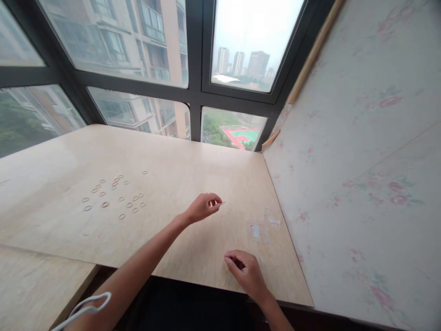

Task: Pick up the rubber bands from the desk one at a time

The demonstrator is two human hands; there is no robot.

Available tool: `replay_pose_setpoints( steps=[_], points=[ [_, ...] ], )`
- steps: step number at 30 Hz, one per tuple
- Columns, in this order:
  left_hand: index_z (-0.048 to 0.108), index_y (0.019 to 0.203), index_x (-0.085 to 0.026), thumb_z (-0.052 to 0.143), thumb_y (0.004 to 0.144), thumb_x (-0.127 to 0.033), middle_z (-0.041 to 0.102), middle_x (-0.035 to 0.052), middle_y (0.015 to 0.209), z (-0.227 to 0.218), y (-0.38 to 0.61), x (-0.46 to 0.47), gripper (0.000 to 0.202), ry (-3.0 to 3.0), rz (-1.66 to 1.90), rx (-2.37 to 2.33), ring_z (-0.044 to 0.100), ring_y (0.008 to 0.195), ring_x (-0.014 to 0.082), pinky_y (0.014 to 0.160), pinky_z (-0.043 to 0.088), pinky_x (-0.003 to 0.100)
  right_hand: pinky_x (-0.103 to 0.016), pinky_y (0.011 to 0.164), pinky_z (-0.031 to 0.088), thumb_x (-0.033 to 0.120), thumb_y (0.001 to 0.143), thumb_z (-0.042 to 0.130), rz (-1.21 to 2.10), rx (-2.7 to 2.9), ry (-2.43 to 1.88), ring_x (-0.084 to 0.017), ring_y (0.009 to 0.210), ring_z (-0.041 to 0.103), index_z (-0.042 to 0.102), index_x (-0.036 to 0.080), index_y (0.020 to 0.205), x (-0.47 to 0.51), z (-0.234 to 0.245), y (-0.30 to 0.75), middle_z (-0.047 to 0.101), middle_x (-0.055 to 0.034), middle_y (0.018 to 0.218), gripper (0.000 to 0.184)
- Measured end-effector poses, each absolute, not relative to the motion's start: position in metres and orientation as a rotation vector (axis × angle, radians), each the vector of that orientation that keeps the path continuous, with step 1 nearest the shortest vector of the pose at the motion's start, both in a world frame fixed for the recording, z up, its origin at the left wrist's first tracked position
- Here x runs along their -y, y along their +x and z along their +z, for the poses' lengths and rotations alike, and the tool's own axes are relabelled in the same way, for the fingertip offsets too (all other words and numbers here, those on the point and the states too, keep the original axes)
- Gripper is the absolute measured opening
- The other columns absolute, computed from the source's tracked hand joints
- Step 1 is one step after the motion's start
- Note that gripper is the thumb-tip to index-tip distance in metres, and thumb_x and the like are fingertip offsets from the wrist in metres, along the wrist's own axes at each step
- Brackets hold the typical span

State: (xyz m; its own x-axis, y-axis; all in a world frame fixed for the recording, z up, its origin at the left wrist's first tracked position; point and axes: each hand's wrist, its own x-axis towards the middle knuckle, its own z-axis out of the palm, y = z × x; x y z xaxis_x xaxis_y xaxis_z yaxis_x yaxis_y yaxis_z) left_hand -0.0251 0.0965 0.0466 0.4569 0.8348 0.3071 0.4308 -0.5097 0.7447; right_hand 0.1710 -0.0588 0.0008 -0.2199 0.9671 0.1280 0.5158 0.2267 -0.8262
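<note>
Above the middle of the pale sill top [165,161], my left hand [206,207] is closed in a pinch. A small thin ring [223,202], seen nearly edge-on, sticks out from its fingertips. My right hand [245,271] is lower and nearer the front edge, thumb and forefinger pressed together; whatever lies between them, if anything, is too small to make out. To the left, several similar thin rings [135,210] lie scattered flat on the surface, mostly brownish, with a reddish one [116,180] among them.
Small clear plastic bags [255,231] with white patches lie right of my hands, near the flowered wall [344,184]. Dark-framed windows [196,69] close off the back. A white cord loop [93,304] shows at lower left, by my left forearm. The sill has a front edge.
</note>
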Motion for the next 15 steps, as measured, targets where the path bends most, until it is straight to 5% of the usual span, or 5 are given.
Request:
replay_pose_setpoints(
  steps=[15],
  points=[
    [0.069,0.088,-0.019,0.055,0.086,-0.016,0.069,0.0059,0.098,0.016,0.079,-0.084,0.015,2.585,0.707,-0.703,0.062,0.09,0.0189,0.08,0.045,0.032,-0.021,0.057,0.043,0.023,0.084,0.057,0.957,1.739,-1.386,-0.012,0.06,0.059,0.072,0.019,0.081,0.056,0.004,0.17,0.069,-0.0009,0.071,0.016]
  ],
)
